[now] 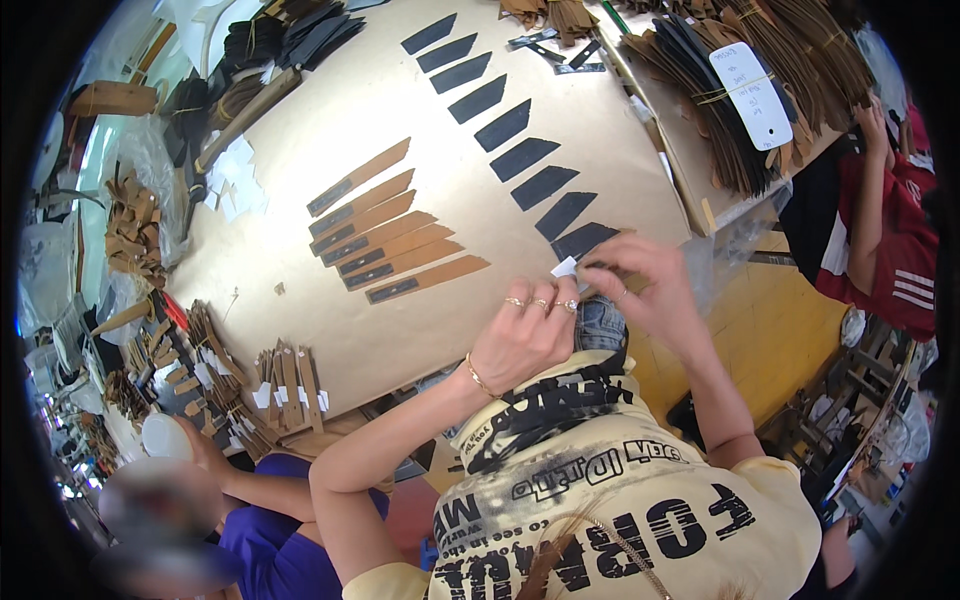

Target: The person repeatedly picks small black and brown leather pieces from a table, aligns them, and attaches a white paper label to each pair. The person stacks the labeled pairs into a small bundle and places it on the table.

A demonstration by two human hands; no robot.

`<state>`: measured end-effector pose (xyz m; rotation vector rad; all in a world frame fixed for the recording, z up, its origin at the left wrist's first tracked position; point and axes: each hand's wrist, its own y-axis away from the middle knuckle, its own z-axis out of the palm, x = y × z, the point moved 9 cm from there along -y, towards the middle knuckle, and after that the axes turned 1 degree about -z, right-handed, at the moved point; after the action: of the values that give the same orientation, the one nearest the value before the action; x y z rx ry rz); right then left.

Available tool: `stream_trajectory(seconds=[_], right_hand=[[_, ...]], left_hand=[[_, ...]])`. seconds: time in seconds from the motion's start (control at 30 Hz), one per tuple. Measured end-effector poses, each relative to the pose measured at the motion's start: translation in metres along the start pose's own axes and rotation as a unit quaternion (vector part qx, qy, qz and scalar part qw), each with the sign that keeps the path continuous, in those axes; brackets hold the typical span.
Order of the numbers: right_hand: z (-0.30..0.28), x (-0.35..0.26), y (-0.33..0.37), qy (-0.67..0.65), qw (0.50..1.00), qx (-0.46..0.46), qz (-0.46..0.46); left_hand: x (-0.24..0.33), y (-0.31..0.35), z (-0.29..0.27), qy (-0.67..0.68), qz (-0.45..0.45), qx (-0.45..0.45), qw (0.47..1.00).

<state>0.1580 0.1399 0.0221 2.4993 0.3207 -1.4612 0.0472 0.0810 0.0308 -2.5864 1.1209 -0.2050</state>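
Near the table's front edge my hands come together around a small white label (565,267). My left hand (530,330), wearing rings, is closed with its fingers curled, and the label sticks out at its fingertips. My right hand (645,285) is closed in a pinch just beside the label; what lies between its fingers is hidden. Just beyond them is the nearest black leather strip (582,240), last in a slanting row of black strips (502,125). Left of my hands, several brown leather strips (400,235) with dark ends lie fanned side by side.
A bundle of dark strips (690,110) with a white card (750,95) sits at the far right. Brown bundles (290,385) with white tags lie at the table's left front. One person in purple (275,530) is at left, another in red (885,250) at right.
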Motion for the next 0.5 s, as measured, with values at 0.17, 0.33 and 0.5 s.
stream_trajectory(seconds=[0.17, 0.33, 0.5], right_hand=[[0.017, -0.026, 0.024, 0.175, 0.977, 0.005, -0.125], [0.027, -0.036, 0.032, 0.347, 0.926, 0.031, -0.143], [-0.006, -0.033, 0.017, 0.290, 0.943, 0.058, -0.153]], left_hand=[[-0.026, 0.007, 0.003, 0.177, -0.062, -0.003, 0.982], [-0.053, 0.026, -0.021, 0.224, -0.164, 0.075, 0.958], [-0.026, 0.014, 0.006, 0.157, -0.128, -0.029, 0.979]])
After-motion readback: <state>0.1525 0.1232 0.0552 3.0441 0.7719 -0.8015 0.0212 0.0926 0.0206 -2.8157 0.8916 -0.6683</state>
